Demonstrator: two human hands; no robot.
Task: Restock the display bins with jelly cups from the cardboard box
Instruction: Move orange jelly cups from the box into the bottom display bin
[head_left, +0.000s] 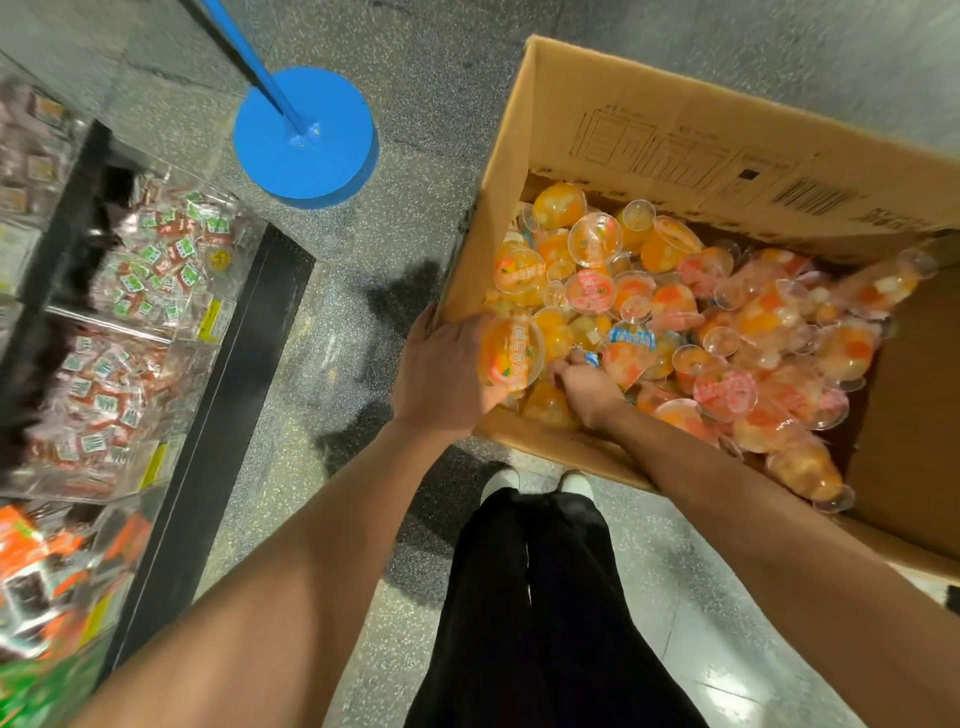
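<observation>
An open cardboard box (597, 104) stands on the floor at the right, filled with several orange, pink and blue-lidded jelly cups (717, 332). At the box's near left corner my left hand (441, 374) grips an orange jelly cup (511, 353) held on its side. My right hand (587, 387) is down among the cups just beside it, fingers curled around a blue-lidded cup (592, 358) that is mostly hidden. Clear display bins (156, 260) with wrapped sweets run along the left edge.
A blue round stand base (306, 137) with a blue pole sits on the speckled floor between the bins and the box. A black shelf edge (223, 395) borders the bins. My legs and white shoes (540, 483) are right below the box.
</observation>
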